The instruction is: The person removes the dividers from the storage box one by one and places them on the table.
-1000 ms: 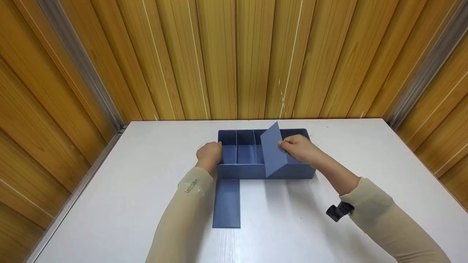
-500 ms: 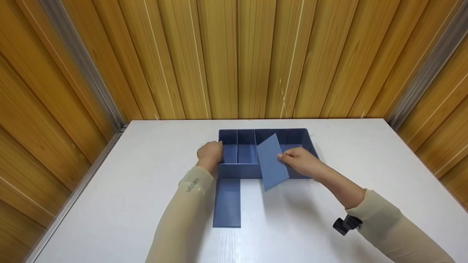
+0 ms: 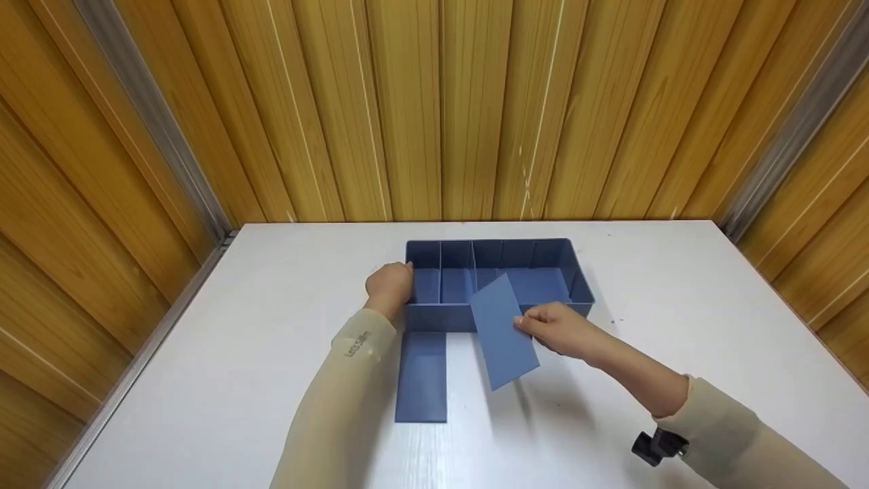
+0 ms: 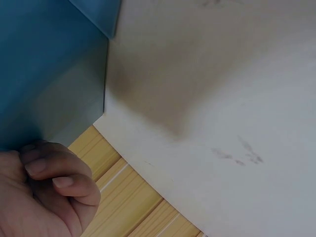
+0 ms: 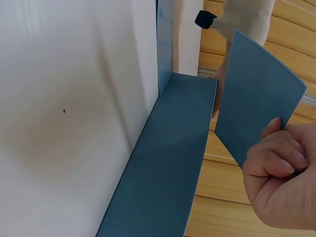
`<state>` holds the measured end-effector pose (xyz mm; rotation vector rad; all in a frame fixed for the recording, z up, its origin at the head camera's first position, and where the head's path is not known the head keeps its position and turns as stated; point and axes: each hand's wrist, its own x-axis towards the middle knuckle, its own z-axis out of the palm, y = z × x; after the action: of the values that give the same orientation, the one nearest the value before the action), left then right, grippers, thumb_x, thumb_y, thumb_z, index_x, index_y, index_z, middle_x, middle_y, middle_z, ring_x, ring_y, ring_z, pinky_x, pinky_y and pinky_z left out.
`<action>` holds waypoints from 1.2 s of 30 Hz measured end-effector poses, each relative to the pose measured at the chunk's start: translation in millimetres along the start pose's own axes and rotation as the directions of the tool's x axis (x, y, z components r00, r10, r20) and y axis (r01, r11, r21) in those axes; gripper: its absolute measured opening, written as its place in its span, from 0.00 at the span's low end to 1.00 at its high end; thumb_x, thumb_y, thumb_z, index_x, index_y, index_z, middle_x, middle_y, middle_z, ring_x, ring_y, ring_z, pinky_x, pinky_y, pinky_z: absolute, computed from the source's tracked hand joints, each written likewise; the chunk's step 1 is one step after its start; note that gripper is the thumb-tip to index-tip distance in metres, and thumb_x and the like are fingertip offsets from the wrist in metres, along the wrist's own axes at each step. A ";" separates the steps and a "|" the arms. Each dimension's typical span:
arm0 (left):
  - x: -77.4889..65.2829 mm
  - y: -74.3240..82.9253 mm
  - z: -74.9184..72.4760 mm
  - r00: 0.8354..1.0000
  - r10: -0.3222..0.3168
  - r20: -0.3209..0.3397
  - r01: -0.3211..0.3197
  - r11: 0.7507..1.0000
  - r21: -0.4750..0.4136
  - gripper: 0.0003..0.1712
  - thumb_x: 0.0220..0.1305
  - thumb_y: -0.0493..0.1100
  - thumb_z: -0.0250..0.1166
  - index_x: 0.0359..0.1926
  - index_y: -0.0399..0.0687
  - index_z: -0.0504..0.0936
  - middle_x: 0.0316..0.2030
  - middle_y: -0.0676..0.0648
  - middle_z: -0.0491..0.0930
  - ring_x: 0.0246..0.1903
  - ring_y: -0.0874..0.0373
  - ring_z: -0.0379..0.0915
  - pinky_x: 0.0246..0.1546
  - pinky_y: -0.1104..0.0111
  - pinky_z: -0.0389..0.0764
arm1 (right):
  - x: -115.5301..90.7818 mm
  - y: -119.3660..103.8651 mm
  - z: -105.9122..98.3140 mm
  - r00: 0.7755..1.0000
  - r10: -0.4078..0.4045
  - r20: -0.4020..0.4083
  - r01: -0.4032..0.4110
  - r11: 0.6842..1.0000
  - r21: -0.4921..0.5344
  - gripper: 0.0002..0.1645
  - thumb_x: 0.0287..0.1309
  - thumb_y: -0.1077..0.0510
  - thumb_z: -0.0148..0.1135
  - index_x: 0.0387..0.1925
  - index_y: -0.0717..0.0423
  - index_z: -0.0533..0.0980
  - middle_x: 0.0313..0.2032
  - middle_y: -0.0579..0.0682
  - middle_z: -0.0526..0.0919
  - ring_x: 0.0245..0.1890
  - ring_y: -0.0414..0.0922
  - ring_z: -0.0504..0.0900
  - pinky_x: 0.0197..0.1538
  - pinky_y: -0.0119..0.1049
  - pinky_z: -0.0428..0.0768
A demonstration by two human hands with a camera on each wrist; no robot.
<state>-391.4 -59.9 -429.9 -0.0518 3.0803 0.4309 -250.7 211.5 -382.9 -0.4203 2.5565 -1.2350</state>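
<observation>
A blue-grey storage box [image 3: 438,319] sits on the table, with two upright dividers in its left part and a wider compartment on the right. My left hand [image 3: 390,288] grips the box's left wall, its fingers curled in the left wrist view. Between thumb and fingers, my right hand [image 3: 553,329] pinches the edge of a flat blue divider panel [image 3: 502,336]. This panel is tilted in front of the box, above the table, its top corner overlapping the box's front rim in the head view. A second divider panel [image 3: 421,378] lies flat before the box's left front.
The white table [image 3: 292,326] reaches to wood-patterned walls [image 3: 407,109] at the back and sides. A small black camera [image 3: 658,447] is strapped at the right sleeve.
My right hand has drawn the pinched divider panel from over the box toward me and down, uncovering the wide right compartment. My left hand keeps its place on the box's left wall.
</observation>
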 end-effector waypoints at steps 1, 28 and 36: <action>0.0 -0.4 0.0 1.000 -0.004 0.002 0.004 1.000 -0.004 0.33 0.84 0.54 0.40 0.44 0.37 0.86 0.45 0.39 0.89 0.47 0.45 0.88 0.47 0.51 0.87 | -1.1 0.7 1.5 1.000 -0.002 0.000 0.002 1.000 -0.004 0.26 0.76 0.53 0.53 0.18 0.49 0.64 0.12 0.38 0.59 0.15 0.36 0.56 0.23 0.30 0.56; -2.8 -3.1 0.3 1.000 -0.030 -0.007 0.030 0.999 -0.025 0.33 0.83 0.54 0.39 0.42 0.38 0.86 0.45 0.39 0.89 0.43 0.47 0.87 0.47 0.53 0.87 | 1.5 19.2 44.0 0.998 0.002 0.069 -0.003 1.000 0.016 0.27 0.75 0.54 0.55 0.22 0.70 0.67 0.12 0.37 0.59 0.16 0.36 0.55 0.23 0.30 0.55; -3.5 -4.2 -0.4 1.000 -0.024 -0.015 0.023 0.999 -0.042 0.32 0.83 0.54 0.40 0.40 0.38 0.86 0.45 0.38 0.89 0.44 0.46 0.87 0.48 0.52 0.86 | 8.1 23.2 53.9 0.997 0.026 0.067 -0.029 0.999 0.045 0.23 0.74 0.56 0.56 0.29 0.73 0.74 0.12 0.38 0.60 0.16 0.36 0.57 0.24 0.30 0.55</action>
<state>-387.7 -63.9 -430.5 -0.0923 3.0821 0.4964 -241.9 183.9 -434.6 -0.4087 2.4651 -1.2463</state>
